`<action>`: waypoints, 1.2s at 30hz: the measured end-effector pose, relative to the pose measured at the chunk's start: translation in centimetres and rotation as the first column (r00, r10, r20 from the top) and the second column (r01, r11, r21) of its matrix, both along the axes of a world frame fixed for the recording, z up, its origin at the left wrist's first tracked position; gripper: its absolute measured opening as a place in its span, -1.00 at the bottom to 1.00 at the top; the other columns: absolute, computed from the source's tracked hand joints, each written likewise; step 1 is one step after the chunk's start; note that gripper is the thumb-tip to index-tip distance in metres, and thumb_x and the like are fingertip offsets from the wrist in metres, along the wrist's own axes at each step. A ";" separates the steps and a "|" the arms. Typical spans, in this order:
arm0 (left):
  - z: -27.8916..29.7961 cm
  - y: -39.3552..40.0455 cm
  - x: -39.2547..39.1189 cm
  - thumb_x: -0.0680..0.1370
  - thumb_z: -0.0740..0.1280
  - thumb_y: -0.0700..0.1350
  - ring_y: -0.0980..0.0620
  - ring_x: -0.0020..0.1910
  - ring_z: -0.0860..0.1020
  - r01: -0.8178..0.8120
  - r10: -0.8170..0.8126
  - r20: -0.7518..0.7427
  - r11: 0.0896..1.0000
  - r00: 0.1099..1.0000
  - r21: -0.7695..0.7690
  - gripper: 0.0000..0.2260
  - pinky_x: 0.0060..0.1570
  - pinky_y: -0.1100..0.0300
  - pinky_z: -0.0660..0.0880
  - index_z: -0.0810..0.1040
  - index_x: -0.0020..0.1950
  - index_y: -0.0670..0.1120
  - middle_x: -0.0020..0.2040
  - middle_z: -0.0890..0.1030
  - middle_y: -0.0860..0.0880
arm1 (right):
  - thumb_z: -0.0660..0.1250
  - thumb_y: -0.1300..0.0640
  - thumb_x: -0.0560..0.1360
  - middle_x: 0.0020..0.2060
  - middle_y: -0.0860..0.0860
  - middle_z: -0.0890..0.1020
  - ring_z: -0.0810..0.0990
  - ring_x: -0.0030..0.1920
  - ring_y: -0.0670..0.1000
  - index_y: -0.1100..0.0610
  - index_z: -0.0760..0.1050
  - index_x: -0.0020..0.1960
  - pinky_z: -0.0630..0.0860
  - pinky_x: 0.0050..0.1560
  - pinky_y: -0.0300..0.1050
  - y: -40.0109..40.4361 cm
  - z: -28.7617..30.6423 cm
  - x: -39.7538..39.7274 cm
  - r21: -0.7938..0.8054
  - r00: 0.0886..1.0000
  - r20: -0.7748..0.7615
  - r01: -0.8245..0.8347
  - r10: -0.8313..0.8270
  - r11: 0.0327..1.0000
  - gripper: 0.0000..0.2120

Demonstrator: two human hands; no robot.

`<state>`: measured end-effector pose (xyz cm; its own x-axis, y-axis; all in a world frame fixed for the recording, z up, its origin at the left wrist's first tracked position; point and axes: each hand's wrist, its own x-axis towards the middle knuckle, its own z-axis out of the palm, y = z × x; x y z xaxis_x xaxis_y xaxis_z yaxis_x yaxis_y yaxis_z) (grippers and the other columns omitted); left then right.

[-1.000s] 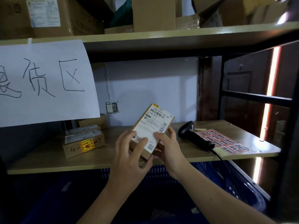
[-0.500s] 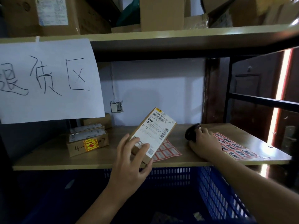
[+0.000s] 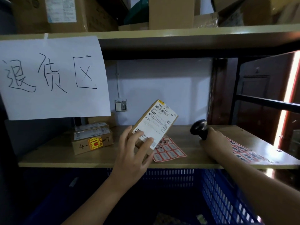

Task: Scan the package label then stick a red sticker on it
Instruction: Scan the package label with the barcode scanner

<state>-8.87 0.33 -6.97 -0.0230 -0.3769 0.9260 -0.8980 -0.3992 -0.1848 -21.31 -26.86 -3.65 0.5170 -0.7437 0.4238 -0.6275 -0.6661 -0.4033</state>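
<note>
Head view first: the wooden shelf (image 3: 48,158) runs across behind both my hands, and a blue crate (image 3: 219,192) sits below my wrists. What has changed is my right hand (image 3: 215,142). A second ago it was steadying the package alongside the left; now it has gone off to the right and is wrapped around the handle of the black scanner (image 3: 198,128), whose head points back towards the parcel. I read that as the scan about to happen, with the sticker step not yet begun.

My left hand (image 3: 133,158) now carries the package (image 3: 155,125) alone, fingers closed on its lower end, thumb on the front, forearm angled up from below. The box is tilted with its white label (image 3: 158,123) facing me, raised off the shelf, well left of the scanner.

Just behind the left hand lies a red sticker sheet (image 3: 168,151); a second sheet (image 3: 245,151) lies under the right forearm.
</note>
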 end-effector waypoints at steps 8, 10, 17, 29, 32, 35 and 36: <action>0.3 -1.0 1.1 0.54 0.30 0.02 -0.28 0.38 0.26 -0.009 0.010 0.025 1.000 1.000 -0.026 -0.67 0.31 -0.17 0.37 0.46 0.25 -0.07 0.29 0.35 -0.17 | 0.32 0.10 0.43 -0.31 0.02 0.56 0.50 -0.35 0.05 0.08 0.45 -0.08 0.34 -0.37 -0.09 6.9 3.8 -1.1 0.120 0.898 0.382 -0.284 0.220 0.951 -0.90; 0.5 -1.0 1.4 0.53 0.32 0.02 -0.26 0.38 0.25 -0.015 0.017 0.035 0.999 0.999 -0.051 -0.67 0.32 -0.17 0.36 0.45 0.24 -0.07 0.29 0.36 -0.17 | 0.33 0.14 0.44 -0.38 0.01 0.51 0.44 -0.43 0.01 0.12 0.43 -0.17 0.33 -0.42 -0.14 9.0 4.4 -1.6 0.190 0.810 0.528 -0.404 0.254 0.895 -0.91; 1.2 -0.6 2.6 0.49 0.39 -0.02 -0.27 0.40 0.24 -0.071 0.073 0.027 0.993 0.997 -0.094 -0.65 0.31 -0.16 0.37 0.47 0.24 -0.08 0.30 0.35 -0.18 | 0.33 0.19 0.50 -0.46 0.06 0.43 0.36 -0.45 0.03 0.22 0.40 -0.18 0.33 -0.40 -0.04 14.8 5.0 -4.3 0.358 0.476 0.871 -0.785 0.122 0.506 -0.85; 0.9 -0.9 3.9 0.40 0.52 -0.07 -0.26 0.35 0.28 -0.169 0.175 0.143 0.984 0.974 -0.053 -0.56 0.20 -0.33 0.42 0.47 0.23 -0.03 0.26 0.36 -0.15 | 0.32 0.24 0.50 -0.45 0.07 0.46 0.35 -0.51 0.02 0.15 0.40 -0.25 0.32 -0.48 -0.12 19.3 4.5 -5.3 0.334 0.316 0.941 -0.920 -0.119 0.204 -0.82; 0.7 -1.0 4.0 0.40 0.50 -0.07 -0.27 0.35 0.28 -0.165 0.172 0.156 0.985 0.973 -0.061 -0.55 0.22 -0.34 0.41 0.45 0.23 -0.03 0.27 0.36 -0.16 | 0.32 0.22 0.50 -0.47 0.08 0.45 0.35 -0.52 0.02 0.17 0.39 -0.29 0.32 -0.49 -0.12 19.4 4.7 -5.3 0.352 0.331 0.935 -0.913 -0.130 0.206 -0.79; 0.9 -1.0 3.9 0.41 0.49 -0.07 -0.26 0.35 0.28 -0.158 0.169 0.165 0.985 0.972 -0.075 -0.56 0.19 -0.34 0.43 0.43 0.23 -0.03 0.27 0.35 -0.15 | 0.33 0.20 0.49 -0.48 0.06 0.45 0.36 -0.52 0.01 0.19 0.39 -0.25 0.35 -0.50 -0.13 19.3 4.7 -5.0 0.373 0.351 0.926 -0.908 -0.141 0.191 -0.82; 1.0 -1.0 3.9 0.42 0.48 -0.07 -0.26 0.35 0.28 -0.155 0.166 0.168 0.985 0.972 -0.078 -0.57 0.19 -0.34 0.43 0.43 0.24 -0.03 0.27 0.35 -0.15 | 0.34 0.19 0.49 -0.48 0.06 0.45 0.36 -0.52 0.01 0.19 0.39 -0.24 0.35 -0.49 -0.12 19.2 4.6 -5.0 0.378 0.355 0.923 -0.907 -0.147 0.186 -0.82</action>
<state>-4.99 -0.67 -6.02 -0.1293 -0.3288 0.9355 -0.7778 -0.5515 -0.3013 -26.29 -7.66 0.97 0.7617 -0.6259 0.1674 0.4727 0.3602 -0.8042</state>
